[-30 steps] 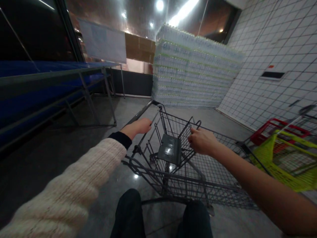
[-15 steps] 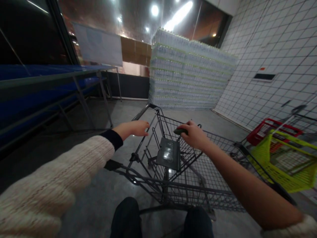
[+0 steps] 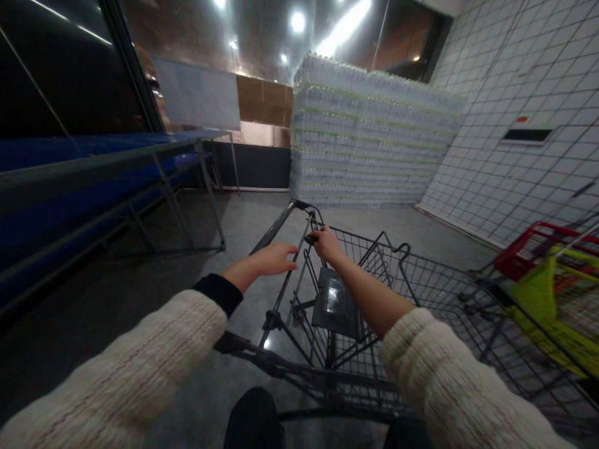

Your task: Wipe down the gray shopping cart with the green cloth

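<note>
A dark wire shopping cart (image 3: 435, 293) lies tipped on its side on the floor in front of me, its black handle bar (image 3: 276, 227) running up to the left. My left hand (image 3: 271, 259) rests on that bar, fingers stretched forward over it. My right hand (image 3: 326, 244) is closed around the upper end of the folding seat frame, just right of the bar. The grey plastic seat flap (image 3: 334, 302) hangs below my right forearm. Both arms wear cream knit sleeves.
A tall stack of shrink-wrapped water bottle packs (image 3: 369, 140) stands ahead against the white tiled wall (image 3: 524, 106). A blue-topped metal table (image 3: 112, 168) runs along the left. A red and a yellow-green cart (image 3: 547, 274) sit at the right. My knees show at the bottom.
My right hand has moved left from the seat flap's top edge to the frame near the handle bar. The left hand stays on the bar. The view has shifted slightly.
</note>
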{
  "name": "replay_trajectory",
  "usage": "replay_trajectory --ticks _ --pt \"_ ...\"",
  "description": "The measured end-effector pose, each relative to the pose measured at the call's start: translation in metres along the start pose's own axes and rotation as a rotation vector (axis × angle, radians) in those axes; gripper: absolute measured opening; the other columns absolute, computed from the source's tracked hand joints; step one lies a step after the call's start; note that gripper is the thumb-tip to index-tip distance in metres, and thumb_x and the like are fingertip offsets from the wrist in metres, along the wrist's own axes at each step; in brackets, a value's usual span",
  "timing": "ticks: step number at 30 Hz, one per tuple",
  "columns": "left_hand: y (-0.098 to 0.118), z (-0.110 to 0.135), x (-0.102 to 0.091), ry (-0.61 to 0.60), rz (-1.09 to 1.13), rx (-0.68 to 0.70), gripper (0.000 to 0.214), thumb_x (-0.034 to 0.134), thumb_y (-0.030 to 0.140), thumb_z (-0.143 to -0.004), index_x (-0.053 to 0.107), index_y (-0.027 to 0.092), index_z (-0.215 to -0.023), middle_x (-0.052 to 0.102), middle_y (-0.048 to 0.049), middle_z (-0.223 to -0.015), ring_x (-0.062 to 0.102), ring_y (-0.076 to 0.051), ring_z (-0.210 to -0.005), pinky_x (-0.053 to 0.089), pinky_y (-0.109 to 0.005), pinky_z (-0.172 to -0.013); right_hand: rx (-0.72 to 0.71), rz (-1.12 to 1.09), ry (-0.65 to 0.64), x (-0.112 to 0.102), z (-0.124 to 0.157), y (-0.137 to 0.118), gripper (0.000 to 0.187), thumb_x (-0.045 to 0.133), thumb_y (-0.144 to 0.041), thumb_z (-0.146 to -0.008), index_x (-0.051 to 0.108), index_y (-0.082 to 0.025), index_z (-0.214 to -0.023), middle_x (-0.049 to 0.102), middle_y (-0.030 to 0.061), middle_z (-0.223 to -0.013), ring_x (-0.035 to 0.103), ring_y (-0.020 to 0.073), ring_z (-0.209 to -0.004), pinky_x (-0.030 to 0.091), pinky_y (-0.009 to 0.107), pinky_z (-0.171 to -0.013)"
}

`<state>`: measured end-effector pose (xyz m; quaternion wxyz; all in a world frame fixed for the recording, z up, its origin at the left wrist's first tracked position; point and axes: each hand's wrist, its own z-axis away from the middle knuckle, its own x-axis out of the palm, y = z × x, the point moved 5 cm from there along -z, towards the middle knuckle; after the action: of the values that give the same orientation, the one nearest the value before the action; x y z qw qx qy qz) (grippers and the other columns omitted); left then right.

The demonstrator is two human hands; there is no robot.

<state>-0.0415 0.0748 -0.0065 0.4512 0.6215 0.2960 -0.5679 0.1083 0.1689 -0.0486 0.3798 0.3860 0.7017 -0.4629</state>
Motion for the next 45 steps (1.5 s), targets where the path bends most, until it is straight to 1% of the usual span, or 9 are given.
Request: replay_trajectory --ticks 4,10,16,19,24,30,35,41,45 --pt "0.004 0.005 0.001 -0.023 0.046 -0.033 0.052 0.058 0.031 -0.083 0.055 0.014 -0.132 0.055 -0.0118 -0.138 0.052 -0.024 -0.127 0.037 -0.030 -0.107 0.034 0.021 -0.023 -0.002 -0.005 0.011 0.045 0.049 -0.012 -0.085 0.064 -0.027 -0.125 0.053 0.0084 -0.122 0.058 0.0199 -0.105 0.043 0.029 -0.094" --pt "0.016 0.015 0.005 -0.017 0.001 0.031 0.048 0.055 0.031 -0.085 0.056 0.015 -0.130 0.061 -0.0120 -0.130 0.058 -0.025 -0.120 0.042 -0.031 -0.101 -0.299 -0.070 -0.104 -0.011 0.032 0.009 0.046 0.057 -0.013 -0.080 0.065 -0.025 -0.124 0.055 0.0076 -0.116 0.057 0.0183 -0.103 0.042 0.030 -0.097" --pt "0.035 0.032 0.006 -0.055 -0.085 0.181 0.050 0.056 0.036 -0.086 0.052 0.014 -0.131 0.049 -0.0144 -0.143 0.047 -0.026 -0.131 0.037 -0.034 -0.108 -0.366 -0.251 -0.155 -0.020 0.054 0.016 0.046 0.061 -0.010 -0.072 0.071 -0.025 -0.115 0.055 0.0046 -0.108 0.057 0.0157 -0.097 0.044 0.032 -0.095" --pt "0.051 0.047 0.008 0.025 -0.068 0.268 0.048 0.057 0.031 -0.086 0.052 0.015 -0.131 0.040 -0.0133 -0.150 0.035 -0.025 -0.140 0.029 -0.037 -0.114 -0.267 -0.390 -0.182 -0.019 0.046 0.031 0.039 0.059 -0.011 -0.072 0.074 -0.024 -0.106 0.060 0.0031 -0.103 0.060 0.0149 -0.092 0.048 0.029 -0.089" --pt "0.071 0.064 0.017 0.034 -0.014 0.351 0.026 0.048 0.026 -0.091 0.066 0.017 -0.107 0.059 -0.0102 -0.133 0.049 -0.024 -0.130 0.038 -0.036 -0.109 0.089 -0.346 0.114 -0.022 -0.001 0.062 0.045 0.051 -0.011 -0.078 0.067 -0.022 -0.119 0.065 0.0057 -0.107 0.060 0.0190 -0.100 0.046 0.036 -0.097" --pt "0.074 0.066 0.016 0.041 0.009 0.350 0.026 0.050 0.027 -0.090 0.067 0.016 -0.107 0.060 -0.0109 -0.130 0.058 -0.025 -0.120 0.047 -0.038 -0.101 0.088 -0.308 0.102 0.001 -0.028 0.047 0.045 0.054 -0.005 -0.075 0.069 -0.017 -0.116 0.062 0.0124 -0.116 0.060 0.0245 -0.107 0.044 0.039 -0.100" --pt "0.071 0.062 0.016 0.067 0.042 0.335 0.025 0.052 0.026 -0.089 0.065 0.017 -0.108 0.064 -0.0102 -0.124 0.060 -0.024 -0.115 0.046 -0.039 -0.101 0.007 -0.300 0.064 0.007 0.004 0.041 0.047 0.053 -0.004 -0.076 0.068 -0.018 -0.119 0.061 0.0107 -0.114 0.059 0.0220 -0.106 0.044 0.036 -0.098" --pt "0.058 0.053 0.014 0.163 0.113 0.280 0.023 0.052 0.018 -0.086 0.062 0.018 -0.106 0.065 -0.0084 -0.118 0.059 -0.021 -0.114 0.044 -0.036 -0.102 -0.190 -0.314 -0.027 -0.009 0.062 0.030 0.048 0.056 -0.005 -0.075 0.069 -0.024 -0.117 0.060 0.0055 -0.110 0.058 0.0165 -0.098 0.044 0.032 -0.097" --pt "0.053 0.050 0.012 0.151 0.118 0.266 0.020 0.051 0.018 -0.085 0.062 0.018 -0.102 0.066 -0.0071 -0.114 0.061 -0.020 -0.110 0.044 -0.036 -0.102 -0.176 -0.404 -0.122 -0.020 0.107 0.024 0.048 0.059 -0.010 -0.077 0.066 -0.024 -0.122 0.061 0.0042 -0.101 0.057 0.0155 -0.092 0.045 0.032 -0.092"
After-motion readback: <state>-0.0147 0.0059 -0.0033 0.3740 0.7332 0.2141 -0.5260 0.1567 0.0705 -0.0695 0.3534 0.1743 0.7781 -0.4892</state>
